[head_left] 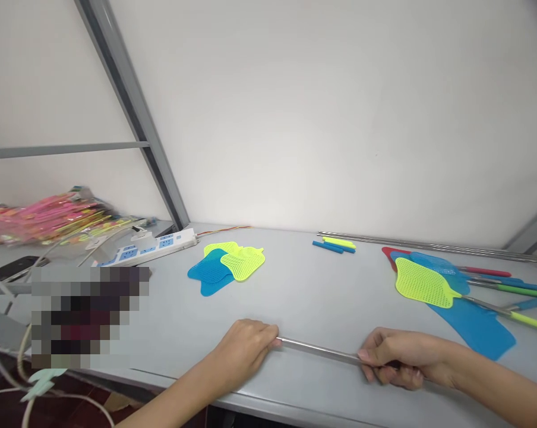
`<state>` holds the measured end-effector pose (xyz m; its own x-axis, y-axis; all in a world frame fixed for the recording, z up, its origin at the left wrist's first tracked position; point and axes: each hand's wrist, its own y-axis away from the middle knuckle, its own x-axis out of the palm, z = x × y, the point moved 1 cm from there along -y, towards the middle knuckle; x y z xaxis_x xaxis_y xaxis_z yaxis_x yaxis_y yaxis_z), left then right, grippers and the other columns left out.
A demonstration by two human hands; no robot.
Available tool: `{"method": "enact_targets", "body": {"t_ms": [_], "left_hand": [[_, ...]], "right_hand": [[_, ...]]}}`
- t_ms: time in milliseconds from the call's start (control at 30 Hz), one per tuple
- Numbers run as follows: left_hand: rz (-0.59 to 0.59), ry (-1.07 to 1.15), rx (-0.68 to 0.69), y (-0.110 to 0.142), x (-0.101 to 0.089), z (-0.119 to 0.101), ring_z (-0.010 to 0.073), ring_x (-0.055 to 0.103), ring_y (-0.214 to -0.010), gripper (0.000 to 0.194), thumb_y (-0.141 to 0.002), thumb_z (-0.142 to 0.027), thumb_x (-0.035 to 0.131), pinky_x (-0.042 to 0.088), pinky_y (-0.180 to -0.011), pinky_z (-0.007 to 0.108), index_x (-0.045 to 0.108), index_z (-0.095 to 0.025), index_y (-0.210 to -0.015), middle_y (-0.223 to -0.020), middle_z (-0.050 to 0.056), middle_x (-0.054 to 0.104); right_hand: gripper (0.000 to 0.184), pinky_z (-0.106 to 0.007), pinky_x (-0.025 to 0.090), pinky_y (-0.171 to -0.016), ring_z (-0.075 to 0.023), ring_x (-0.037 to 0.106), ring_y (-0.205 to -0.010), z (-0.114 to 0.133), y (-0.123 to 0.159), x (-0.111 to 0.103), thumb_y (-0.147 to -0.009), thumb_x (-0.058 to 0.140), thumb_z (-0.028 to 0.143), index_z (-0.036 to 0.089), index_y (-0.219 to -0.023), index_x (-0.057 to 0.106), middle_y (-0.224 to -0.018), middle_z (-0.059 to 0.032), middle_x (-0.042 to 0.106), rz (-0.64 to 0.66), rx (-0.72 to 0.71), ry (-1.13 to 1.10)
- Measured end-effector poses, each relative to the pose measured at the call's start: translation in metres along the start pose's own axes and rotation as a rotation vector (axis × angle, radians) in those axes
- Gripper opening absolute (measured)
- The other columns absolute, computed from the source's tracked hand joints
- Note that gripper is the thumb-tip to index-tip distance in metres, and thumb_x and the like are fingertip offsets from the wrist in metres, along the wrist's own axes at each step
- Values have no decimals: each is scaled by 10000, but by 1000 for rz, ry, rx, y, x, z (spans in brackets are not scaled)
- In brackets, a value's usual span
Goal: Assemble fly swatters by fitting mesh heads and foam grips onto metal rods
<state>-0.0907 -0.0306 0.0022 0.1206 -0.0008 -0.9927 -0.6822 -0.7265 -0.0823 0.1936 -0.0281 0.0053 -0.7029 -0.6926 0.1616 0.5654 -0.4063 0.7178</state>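
A thin metal rod (pixel 317 348) stretches between my two hands, low over the front part of the grey table. My left hand (pixel 248 351) is closed around its left end, hiding that tip. Farther along, my right hand (pixel 395 358) grips the rod with thumb and curled fingers; what lies inside that palm is hidden. Beyond my left hand lie loose fly swatter heads, a yellow one (pixel 244 264) overlapping a blue one (pixel 212 273). Behind my right hand are several fly swatters with metal shafts, the top one with a yellow head (pixel 422 284).
Short blue tubes (pixel 328 247) and yellow tubes (pixel 338 242) lie near the wall, by long metal rods (pixel 429 246). At left are a white power strip (pixel 161 246), cables, a black phone (pixel 14 268) and bagged pink items (pixel 54 217). A pixelated patch covers the lower left.
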Motion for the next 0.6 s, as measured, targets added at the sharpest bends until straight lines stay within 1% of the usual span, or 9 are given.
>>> {"method": "enact_targets", "body": {"t_ms": [100,167,267,367,467,533,600], "left_hand": [[13,23,105,-4,3,-12,131,543,-584,165,-857,-147,370,339,-563,235,456,-193,-724,-650,-23,590],[15,24,166,-7,5,-24,130,532,-563,190,-879,-237,370,335,-550,239,439,-194,-707,-627,-25,577],[12,7,181,-12,8,-39,128,507,-524,228,-894,-278,335,322,-518,241,413,-194,-697,-599,-27,555],[23,-12,209,-17,9,-48,130,503,-505,216,-887,-265,343,318,-499,243,414,-194,-696,-588,-30,552],[57,-42,263,-20,9,-54,137,512,-510,134,-824,-178,415,323,-491,244,431,-188,-692,-605,-28,564],[76,-45,262,-22,7,-56,134,515,-510,106,-783,-125,431,325,-483,238,442,-181,-693,-618,-26,573],[81,-35,249,-23,5,-57,130,518,-513,106,-779,-111,422,330,-483,231,450,-176,-701,-623,-24,579]], "right_hand": [[303,-159,47,-274,0,158,-304,3,-4,6,-737,552,408,112,-690,590,-468,60,352,43,17,-1],[294,-157,54,-272,1,161,-301,6,-7,12,-736,559,395,107,-690,593,-464,60,355,83,20,-4],[281,-153,58,-265,1,164,-297,10,-12,21,-737,561,380,105,-685,592,-460,59,364,100,26,-12],[286,-142,73,-261,2,167,-296,15,-15,30,-738,560,391,111,-686,587,-458,63,358,96,29,-28],[294,-133,85,-256,1,171,-295,18,-20,40,-742,556,401,118,-660,567,-451,69,340,116,28,-46],[296,-128,86,-253,0,168,-294,19,-22,44,-757,534,399,124,-648,551,-451,71,331,124,29,-61],[287,-123,88,-252,0,164,-293,20,-24,45,-771,517,388,129,-652,543,-455,73,325,128,31,-73]]}}
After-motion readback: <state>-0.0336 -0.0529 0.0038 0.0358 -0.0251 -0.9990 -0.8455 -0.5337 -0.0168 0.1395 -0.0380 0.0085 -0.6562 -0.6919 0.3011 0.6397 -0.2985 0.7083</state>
